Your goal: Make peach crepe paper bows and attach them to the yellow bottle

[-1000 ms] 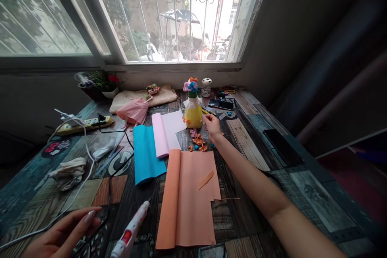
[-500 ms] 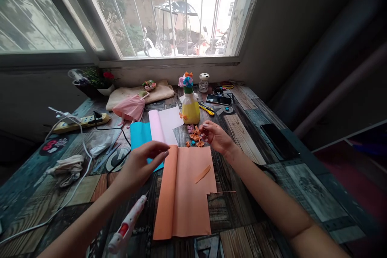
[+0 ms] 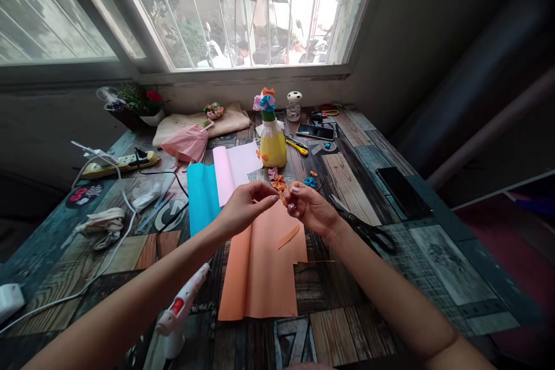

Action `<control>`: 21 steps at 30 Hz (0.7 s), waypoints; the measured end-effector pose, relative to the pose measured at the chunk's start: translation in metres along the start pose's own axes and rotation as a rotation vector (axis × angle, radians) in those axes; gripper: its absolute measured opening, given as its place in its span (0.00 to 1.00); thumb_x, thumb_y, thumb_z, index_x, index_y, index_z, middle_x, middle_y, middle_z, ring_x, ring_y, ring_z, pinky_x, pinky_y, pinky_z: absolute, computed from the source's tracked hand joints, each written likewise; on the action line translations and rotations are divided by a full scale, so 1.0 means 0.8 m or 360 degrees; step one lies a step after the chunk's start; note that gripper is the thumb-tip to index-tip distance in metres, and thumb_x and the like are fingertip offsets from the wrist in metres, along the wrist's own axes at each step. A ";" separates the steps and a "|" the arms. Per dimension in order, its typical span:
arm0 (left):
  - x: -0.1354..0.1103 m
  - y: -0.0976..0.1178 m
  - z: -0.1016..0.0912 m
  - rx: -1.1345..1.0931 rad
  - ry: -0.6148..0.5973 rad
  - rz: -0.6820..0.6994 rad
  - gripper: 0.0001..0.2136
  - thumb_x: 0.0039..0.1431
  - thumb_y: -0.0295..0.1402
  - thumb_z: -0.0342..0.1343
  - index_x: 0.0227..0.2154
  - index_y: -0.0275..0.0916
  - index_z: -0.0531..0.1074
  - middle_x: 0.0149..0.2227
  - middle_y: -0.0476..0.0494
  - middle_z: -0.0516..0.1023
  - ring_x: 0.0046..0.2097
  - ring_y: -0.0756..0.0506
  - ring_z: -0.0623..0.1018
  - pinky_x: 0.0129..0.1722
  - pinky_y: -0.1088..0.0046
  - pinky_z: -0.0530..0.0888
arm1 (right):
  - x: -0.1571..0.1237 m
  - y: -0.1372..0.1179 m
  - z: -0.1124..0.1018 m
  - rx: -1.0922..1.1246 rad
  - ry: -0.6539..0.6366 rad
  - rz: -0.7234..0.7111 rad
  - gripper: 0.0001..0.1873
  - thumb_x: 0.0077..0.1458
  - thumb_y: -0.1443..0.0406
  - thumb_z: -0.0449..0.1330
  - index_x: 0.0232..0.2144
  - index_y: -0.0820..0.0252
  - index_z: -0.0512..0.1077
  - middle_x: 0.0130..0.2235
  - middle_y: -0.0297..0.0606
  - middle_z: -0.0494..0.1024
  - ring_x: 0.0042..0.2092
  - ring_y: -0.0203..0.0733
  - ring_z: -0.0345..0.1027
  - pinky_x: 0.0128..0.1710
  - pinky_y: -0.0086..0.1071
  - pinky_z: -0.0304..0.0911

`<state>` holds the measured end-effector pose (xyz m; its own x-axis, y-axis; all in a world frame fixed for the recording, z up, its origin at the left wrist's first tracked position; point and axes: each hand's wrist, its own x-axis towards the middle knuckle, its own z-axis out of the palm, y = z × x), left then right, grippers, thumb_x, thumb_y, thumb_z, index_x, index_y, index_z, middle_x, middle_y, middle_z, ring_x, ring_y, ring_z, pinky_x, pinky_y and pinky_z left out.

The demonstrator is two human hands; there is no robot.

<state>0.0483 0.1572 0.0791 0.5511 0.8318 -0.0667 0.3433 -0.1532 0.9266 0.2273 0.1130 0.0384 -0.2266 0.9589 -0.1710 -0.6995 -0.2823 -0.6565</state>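
My left hand (image 3: 247, 207) is curled with thumb and fingertips close together; whatever is between them is too small to make out. My right hand (image 3: 313, 211) meets it fingertip to fingertip, pinching a small orange paper piece (image 3: 282, 198). Just behind lie several orange paper bows (image 3: 277, 181) and a pink bow (image 3: 272, 172), with blue bows (image 3: 310, 180) to the right. Under my hands spreads a partly rolled orange crepe paper sheet (image 3: 273, 277), a cut orange strip (image 3: 288, 237) on it. A yellow-wrapped bottle (image 3: 273, 149) topped with paper bows stands beyond.
Black scissors (image 3: 368, 230) lie by my right forearm, a white glue gun (image 3: 184, 303) by my left. Blue crepe paper (image 3: 203, 196), pink crepe paper (image 3: 223, 176), a yellow cutter (image 3: 297, 145), a phone (image 3: 403, 192), a doll (image 3: 186, 141) and a power strip (image 3: 121, 165) surround the work.
My left hand has moved right and forward to meet my right hand, which has come slightly down and left. The camera view has tilted, showing the scissors and blue bows.
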 end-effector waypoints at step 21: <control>-0.008 -0.009 0.012 -0.0337 -0.0238 -0.0253 0.15 0.52 0.44 0.61 0.33 0.36 0.75 0.28 0.49 0.74 0.29 0.51 0.70 0.32 0.73 0.68 | -0.011 0.012 -0.007 -0.0003 -0.0002 0.0041 0.11 0.48 0.65 0.66 0.25 0.61 0.67 0.27 0.30 0.73 0.25 0.29 0.63 0.20 0.21 0.54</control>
<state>0.0494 0.1477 0.0696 0.6143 0.7464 -0.2561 0.2765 0.1004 0.9558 0.2264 0.1021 0.0292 -0.2453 0.9512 -0.1872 -0.6922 -0.3070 -0.6531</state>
